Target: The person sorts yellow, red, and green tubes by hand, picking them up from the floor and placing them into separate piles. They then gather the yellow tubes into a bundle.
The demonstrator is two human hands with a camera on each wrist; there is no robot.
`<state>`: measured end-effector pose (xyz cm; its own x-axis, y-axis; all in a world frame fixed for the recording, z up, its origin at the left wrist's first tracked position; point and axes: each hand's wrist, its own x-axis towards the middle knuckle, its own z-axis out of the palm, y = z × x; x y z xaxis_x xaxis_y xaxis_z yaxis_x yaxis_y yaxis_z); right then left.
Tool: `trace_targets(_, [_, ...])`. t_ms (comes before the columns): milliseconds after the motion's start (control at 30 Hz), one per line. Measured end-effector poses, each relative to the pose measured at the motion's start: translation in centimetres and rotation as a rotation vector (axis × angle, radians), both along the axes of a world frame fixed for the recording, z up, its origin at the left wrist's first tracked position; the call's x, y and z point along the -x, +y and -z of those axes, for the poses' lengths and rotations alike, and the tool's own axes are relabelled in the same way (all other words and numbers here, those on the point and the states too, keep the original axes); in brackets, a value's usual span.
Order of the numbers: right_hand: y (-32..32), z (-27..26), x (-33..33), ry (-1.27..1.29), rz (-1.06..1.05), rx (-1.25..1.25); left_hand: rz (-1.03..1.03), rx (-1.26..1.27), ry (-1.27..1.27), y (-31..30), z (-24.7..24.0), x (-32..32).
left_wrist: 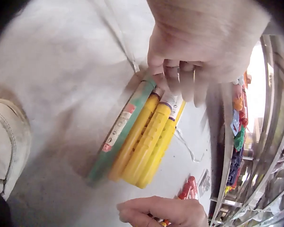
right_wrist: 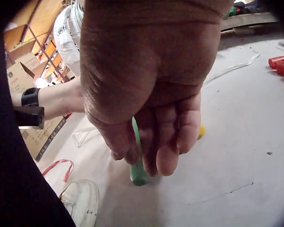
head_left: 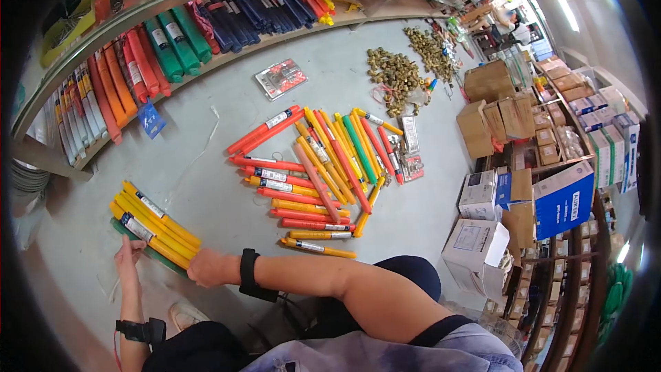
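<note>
Several yellow tubes (head_left: 160, 224) with white labels lie side by side on the floor, a green tube (head_left: 162, 260) along their near edge. At the green tube's (left_wrist: 122, 127) upper end in the left wrist view, my left hand (head_left: 129, 265) (left_wrist: 203, 52) pinches it with bent fingers. By the other end of the row is my right hand (head_left: 212, 268) (left_wrist: 168, 212). The right wrist view shows this hand (right_wrist: 151, 80) above the green tube (right_wrist: 138, 175), fingers loosely bent and partly hiding the tubes; no grip is visible.
Red, yellow and green tubes (head_left: 323, 172) lie spread on the floor (head_left: 227, 324). Behind are a flat pack (head_left: 281, 78), brass fittings (head_left: 394, 72) and a shelf (head_left: 241, 40) of tubes. Cartons (head_left: 475, 251) stand at the right; a shoe (head_left: 186, 317) is near my left hand.
</note>
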<state>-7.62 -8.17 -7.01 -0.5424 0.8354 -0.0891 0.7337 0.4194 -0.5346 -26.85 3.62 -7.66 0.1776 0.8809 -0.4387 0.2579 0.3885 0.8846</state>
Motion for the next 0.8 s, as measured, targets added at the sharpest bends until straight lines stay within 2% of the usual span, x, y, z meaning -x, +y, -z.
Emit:
trace_targets(67, [0.3,-0.9,-0.6,-0.016,0.002,-0.024,0.083,-0.024,-0.047,0.2,-0.8,-0.7])
trace_targets(133, [0.9,-1.6,-1.8,-0.06,-0.004,0.144,0.165,-0.046,-0.093,0.5,-2.3,-1.5])
trace_targets(200, [1.0,-0.7,-3.6,-0.111,0.013,0.132,0.38,0.083,-0.075,1.4,-4.9,-2.8])
trace_targets(233, [1.1,-0.4,-4.6,-0.159,0.029,0.118,0.384,0.08,-0.08,1.6,-5.8,-3.6])
trace_targets(300, [1.1,-1.7,-8.0,-0.185,0.048,0.07,0.58,0.067,-0.172,1.9,-7.9,-5.6])
trace_targets(333, [1.0,-2.7,-9.8,-0.203,0.062,0.025,0.583,0.057,-0.178,2.1,-9.2,-6.7])
trace_targets(400, [0.6,-4.9,-13.3,-0.25,0.107,0.031,0.797,-0.059,0.017,2.4,-11.7,-8.8])
trace_targets(433, [0.2,-5.9,-14.9,-0.287,0.151,0.048,0.796,-0.07,0.011,2.4,-12.7,-9.9])
trace_targets(500, [-0.8,-6.6,-17.8,-0.372,0.133,0.06,0.977,-0.187,0.077,2.3,-14.8,-12.1])
trace_targets(533, [-1.2,-8.1,-19.0,-0.443,0.116,0.082,0.979,-0.196,0.075,2.1,-15.9,-13.2])
trace_targets(600, [-3.2,-11.6,-21.4,-0.482,0.191,0.065,1.126,-0.149,0.179,1.4,-18.0,-15.1])
trace_targets(633, [-4.2,-8.7,-24.0,-0.512,0.166,0.027,1.128,-0.119,0.211,0.9,-18.7,-15.9])
trace_targets(667, [-5.1,-5.3,-26.2,-0.527,0.137,-0.009,1.241,-0.237,0.231,0.4,-19.0,-16.6])
trace_targets(700, [-5.5,-11.1,-26.0,-0.471,0.173,0.14,1.354,-0.343,0.252,-0.2,-19.0,-17.1])
trace_targets(733, [-6.9,-8.4,-28.2,-0.498,0.164,0.184,1.382,-0.333,0.228,-0.9,-18.7,-17.6])
trace_targets(767, [-7.9,-8.3,-29.1,-0.619,0.179,0.142,1.405,-0.326,0.205,-1.8,-18.0,-17.9])
trace_targets(800, [-9.1,-6.8,-30.6,-0.623,0.159,0.107,1.43,-0.274,0.21,-2.7,-17.4,-18.3])
